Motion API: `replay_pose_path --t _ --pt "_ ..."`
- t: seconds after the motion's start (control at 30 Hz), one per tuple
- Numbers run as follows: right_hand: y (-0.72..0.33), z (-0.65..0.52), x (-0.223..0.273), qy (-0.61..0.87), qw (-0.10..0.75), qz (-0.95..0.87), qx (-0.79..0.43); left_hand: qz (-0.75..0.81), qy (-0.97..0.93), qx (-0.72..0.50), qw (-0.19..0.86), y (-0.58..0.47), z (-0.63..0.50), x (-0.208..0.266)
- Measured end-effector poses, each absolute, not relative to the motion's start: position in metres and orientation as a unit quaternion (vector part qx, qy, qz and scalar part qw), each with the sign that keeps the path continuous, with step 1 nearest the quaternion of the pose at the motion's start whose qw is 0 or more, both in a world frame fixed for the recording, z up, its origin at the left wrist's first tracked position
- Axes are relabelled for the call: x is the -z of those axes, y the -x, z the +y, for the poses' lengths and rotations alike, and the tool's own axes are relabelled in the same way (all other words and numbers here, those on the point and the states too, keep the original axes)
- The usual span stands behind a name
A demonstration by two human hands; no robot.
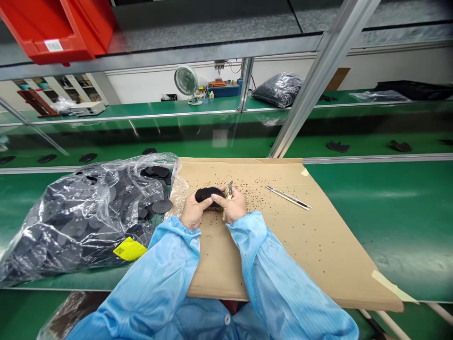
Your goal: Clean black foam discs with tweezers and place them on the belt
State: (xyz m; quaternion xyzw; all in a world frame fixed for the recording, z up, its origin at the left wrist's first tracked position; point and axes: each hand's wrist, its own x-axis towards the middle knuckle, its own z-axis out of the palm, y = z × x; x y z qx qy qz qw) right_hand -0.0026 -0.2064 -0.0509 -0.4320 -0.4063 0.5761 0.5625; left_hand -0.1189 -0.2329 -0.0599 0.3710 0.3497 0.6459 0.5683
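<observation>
Above the cardboard sheet [283,250], my left hand [193,211] is closed round a small stack of black oval pads [208,193]. My right hand [236,206] grips a small pair of nippers [229,191] with pale handles, metal tip pointing up and away. Its thumb also reaches over to touch the near edge of the pads. Tiny black bits lie scattered on the cardboard around both hands. To the right of my right hand lies a slim snap-off cutter knife [289,197]. The lower nipper handles are mostly hidden by my right hand.
A large clear bag [81,222] of black pads lies open at left, with loose pads [162,206] at its mouth and a yellow label [130,249]. Beyond the cardboard, a green conveyor carries black pieces [338,147]. A metal post [318,80] slants at right; a red bin [81,42] hangs overhead.
</observation>
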Motion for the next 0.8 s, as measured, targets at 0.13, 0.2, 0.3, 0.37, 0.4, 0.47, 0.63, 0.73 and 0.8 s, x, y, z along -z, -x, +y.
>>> replay_pose_path --t 0.13,0.2,0.3,0.37,0.4,0.47,0.63,0.73,0.8 --pt "0.003 -0.204 0.057 0.461 0.562 -0.426 -0.539 0.341 -0.358 -0.647 0.580 0.117 -0.234 0.057" --pt "0.002 -0.204 0.060 0.460 0.560 -0.446 -0.525 0.336 -0.346 -0.644 0.594 0.118 -0.234 0.057" --pt "0.002 -0.206 0.060 0.423 0.556 -0.493 -0.518 0.341 -0.289 -0.628 0.637 0.125 -0.229 0.059" --pt "0.003 -0.211 0.057 0.383 0.548 -0.530 -0.522 0.357 -0.223 -0.621 0.661 0.132 -0.225 0.061" --pt "0.004 -0.214 0.056 0.366 0.542 -0.547 -0.522 0.361 -0.194 -0.620 0.669 0.136 -0.223 0.061" --pt "0.005 -0.220 0.052 0.354 0.531 -0.583 -0.503 0.354 -0.162 -0.616 0.685 0.140 -0.221 0.061" --pt "0.005 -0.226 0.047 0.387 0.532 -0.632 -0.408 0.331 -0.143 -0.586 0.726 0.137 -0.223 0.057" --pt "0.003 -0.227 0.046 0.393 0.532 -0.633 -0.404 0.333 -0.141 -0.581 0.729 0.134 -0.226 0.056" --pt "0.003 -0.226 0.046 0.393 0.534 -0.633 -0.400 0.336 -0.148 -0.582 0.726 0.133 -0.226 0.057"
